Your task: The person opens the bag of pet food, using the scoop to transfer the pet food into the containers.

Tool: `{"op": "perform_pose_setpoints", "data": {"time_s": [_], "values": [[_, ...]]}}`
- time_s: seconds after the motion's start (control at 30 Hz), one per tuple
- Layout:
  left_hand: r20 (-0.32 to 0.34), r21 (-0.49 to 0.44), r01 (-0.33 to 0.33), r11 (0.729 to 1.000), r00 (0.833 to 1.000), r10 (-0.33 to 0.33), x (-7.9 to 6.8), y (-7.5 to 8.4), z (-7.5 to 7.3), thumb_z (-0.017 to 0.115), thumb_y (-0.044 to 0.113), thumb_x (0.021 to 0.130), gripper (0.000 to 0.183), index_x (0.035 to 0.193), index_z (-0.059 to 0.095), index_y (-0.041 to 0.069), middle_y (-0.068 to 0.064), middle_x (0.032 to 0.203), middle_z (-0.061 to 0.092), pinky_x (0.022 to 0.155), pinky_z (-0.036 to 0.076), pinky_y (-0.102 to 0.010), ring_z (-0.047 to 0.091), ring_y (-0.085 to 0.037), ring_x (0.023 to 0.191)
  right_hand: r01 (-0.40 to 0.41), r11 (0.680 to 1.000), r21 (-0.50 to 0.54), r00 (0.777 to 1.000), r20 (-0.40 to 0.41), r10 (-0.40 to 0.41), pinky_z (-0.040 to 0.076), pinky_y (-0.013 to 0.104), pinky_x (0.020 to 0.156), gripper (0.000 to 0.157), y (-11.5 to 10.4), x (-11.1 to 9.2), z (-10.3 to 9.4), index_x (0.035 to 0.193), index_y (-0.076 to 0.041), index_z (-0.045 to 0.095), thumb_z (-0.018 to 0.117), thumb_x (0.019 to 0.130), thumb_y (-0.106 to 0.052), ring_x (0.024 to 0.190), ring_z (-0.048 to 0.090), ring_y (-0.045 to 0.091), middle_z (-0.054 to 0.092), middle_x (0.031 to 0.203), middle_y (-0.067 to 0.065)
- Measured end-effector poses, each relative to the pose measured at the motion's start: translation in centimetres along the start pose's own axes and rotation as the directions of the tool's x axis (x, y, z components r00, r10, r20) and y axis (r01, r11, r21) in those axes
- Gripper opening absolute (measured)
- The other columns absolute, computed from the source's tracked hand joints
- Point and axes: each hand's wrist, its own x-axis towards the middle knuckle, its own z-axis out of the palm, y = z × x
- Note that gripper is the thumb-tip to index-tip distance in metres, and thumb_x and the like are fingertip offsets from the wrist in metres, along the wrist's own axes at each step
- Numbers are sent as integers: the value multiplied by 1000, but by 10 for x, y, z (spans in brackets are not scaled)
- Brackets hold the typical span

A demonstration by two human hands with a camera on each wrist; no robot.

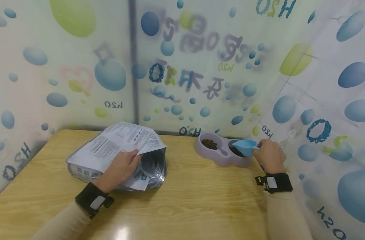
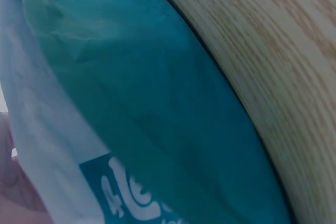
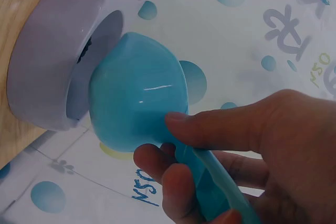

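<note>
My right hand (image 1: 269, 155) grips the handle of a light blue scoop (image 3: 139, 90), thumb on one side and fingers curled under. The scoop tilts over the right compartment of a lilac double pet bowl (image 1: 210, 158), its lip at that opening. Brown kibble (image 1: 209, 144) lies in the left compartment; dark contents show in the right one, partly hidden by the scoop. At the left, my left hand (image 1: 122, 166) holds the upper edge of a white and teal pet food bag (image 1: 110, 143) lying on its side. Its silvery mouth (image 1: 157, 163) gapes toward the right.
The wooden table (image 1: 200, 206) backs onto a curtain (image 1: 182, 110) printed with bubbles and letters. More of this patterned sheet hangs close along the right side, beside the bowl and my right arm.
</note>
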Motion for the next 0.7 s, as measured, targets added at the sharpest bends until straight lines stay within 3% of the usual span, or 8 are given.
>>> {"op": "perform_pose_setpoints", "data": {"time_s": [0.13, 0.2, 0.3, 0.5, 0.63, 0.7], "values": [[5, -2, 4, 1000, 1000, -4, 0, -1, 0, 46, 36, 127, 56, 166, 60, -2, 0, 78, 52, 54, 36, -29, 40, -10, 55, 4, 1000, -26, 999, 34, -3, 43, 48, 65, 21, -3, 7, -5, 79, -5, 74, 70, 98, -15, 71, 59, 32, 63, 75, 10], [-1, -4, 1, 1000, 1000, -1, 1, -1, 1, 47, 35, 127, 56, 165, 60, -4, -3, 82, 59, 55, 36, -29, 41, -11, 56, 15, 999, -35, 999, 48, -13, 36, 42, 61, 31, -5, 10, -7, 66, -11, 62, 69, 96, -13, 64, 49, 25, 51, 66, 2], [-9, -1, 0, 1000, 1000, 0, 1, -2, 2, 48, 34, 126, 56, 164, 60, -6, -10, 94, 70, 56, 37, -31, 44, -12, 57, 37, 998, -48, 997, 68, -34, 30, 37, 57, 41, -6, 14, -10, 58, -18, 49, 66, 94, -11, 60, 39, 20, 38, 61, -4], [-10, -8, 5, 1000, 1000, -6, 2, -3, 3, 48, 34, 126, 55, 166, 60, -3, -23, 134, 76, 55, 38, -30, 48, -13, 56, 51, 997, -66, 994, 105, -43, 38, 42, 62, 36, -9, 20, -13, 60, -16, 58, 67, 95, -14, 66, 51, 26, 51, 65, 1], [-9, -3, 8, 1000, 1000, -8, 2, -3, 3, 48, 33, 126, 55, 165, 60, -4, -17, 104, 76, 54, 38, -29, 44, -11, 53, 57, 995, -87, 991, 122, -46, 39, 44, 62, 35, -11, 24, -15, 60, -15, 59, 67, 95, -14, 68, 53, 28, 54, 66, 2], [-9, 0, 8, 1000, 1000, -8, 1, -3, 2, 48, 33, 126, 55, 165, 60, -5, -8, 83, 65, 53, 36, -28, 40, -10, 52, 63, 993, -95, 990, 130, -50, 39, 43, 62, 36, -13, 24, -16, 60, -16, 58, 67, 94, -13, 68, 52, 27, 53, 66, 2]]}}
